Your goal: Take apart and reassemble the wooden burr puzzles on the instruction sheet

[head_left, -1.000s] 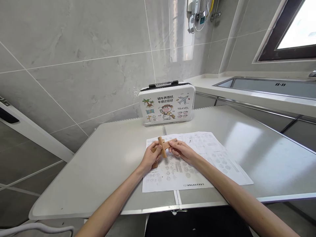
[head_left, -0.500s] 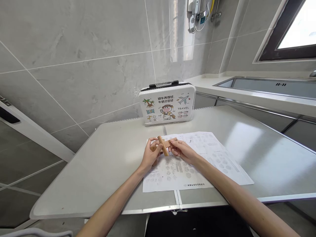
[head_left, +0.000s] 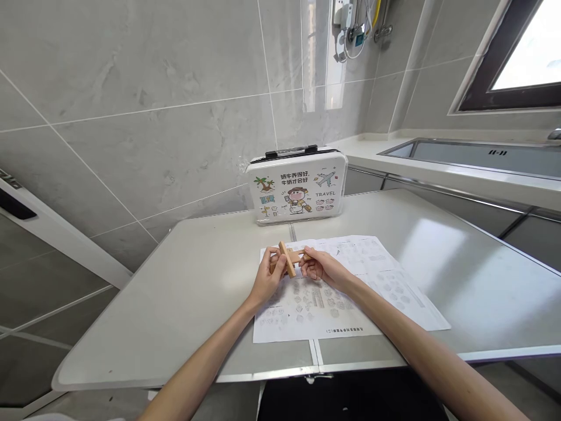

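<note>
A wooden interlocking puzzle (head_left: 289, 259) of crossed light-brown bars is held above the middle of the table. My left hand (head_left: 266, 278) grips its left side, fingers curled round the bars. My right hand (head_left: 322, 270) pinches the right end of the horizontal bar with thumb and fingers. Under both hands lies a printed instruction sheet (head_left: 333, 304) covered with small diagrams.
A white tin case (head_left: 297, 187) with cartoon pictures and the word TRAVEL stands upright at the table's far edge against the tiled wall. The grey table (head_left: 175, 304) has a seam down its middle. A steel sink (head_left: 482, 155) sits in the counter at the right.
The puzzle has been turned slightly between both hands, and the vertical bar leans a little differently. Both hands stay in nearly the same place.
</note>
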A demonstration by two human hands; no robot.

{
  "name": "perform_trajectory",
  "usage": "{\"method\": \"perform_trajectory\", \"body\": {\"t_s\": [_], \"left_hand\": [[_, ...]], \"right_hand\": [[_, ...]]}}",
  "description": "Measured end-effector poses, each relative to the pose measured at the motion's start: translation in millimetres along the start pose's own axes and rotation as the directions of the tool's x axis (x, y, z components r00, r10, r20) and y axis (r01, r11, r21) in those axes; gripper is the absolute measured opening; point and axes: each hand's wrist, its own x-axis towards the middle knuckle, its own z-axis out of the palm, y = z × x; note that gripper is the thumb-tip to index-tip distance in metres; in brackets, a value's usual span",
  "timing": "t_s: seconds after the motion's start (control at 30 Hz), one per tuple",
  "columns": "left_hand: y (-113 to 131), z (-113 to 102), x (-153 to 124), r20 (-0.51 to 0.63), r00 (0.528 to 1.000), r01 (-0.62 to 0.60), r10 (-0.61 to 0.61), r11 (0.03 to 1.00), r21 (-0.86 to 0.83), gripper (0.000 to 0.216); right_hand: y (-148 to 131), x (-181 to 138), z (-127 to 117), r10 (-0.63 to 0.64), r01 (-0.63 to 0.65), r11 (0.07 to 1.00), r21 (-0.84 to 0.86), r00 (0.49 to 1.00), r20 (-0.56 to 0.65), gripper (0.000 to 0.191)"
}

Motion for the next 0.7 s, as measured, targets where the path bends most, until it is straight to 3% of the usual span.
{"method": "perform_trajectory", "body": {"t_s": [0.3,0.47,0.7], "left_hand": [[0,-5,-3,0.023,0.994,-0.107,0.105,0.948,0.300,0.036],[-3,-8,-3,0.060,0.996,-0.088,0.069,0.905,0.415,0.040],[-3,-10,-3,0.138,0.990,-0.078,0.019,0.896,0.437,0.044]], "right_hand": [[1,1,1,0.017,-0.004,0.990,0.143,0.996,-0.092,0.042],[0,1,-2,0.019,-0.016,1.000,0.020,0.989,-0.143,0.050],[3,-1,0,0.009,-0.016,0.996,-0.083,0.996,-0.085,0.053]]}}
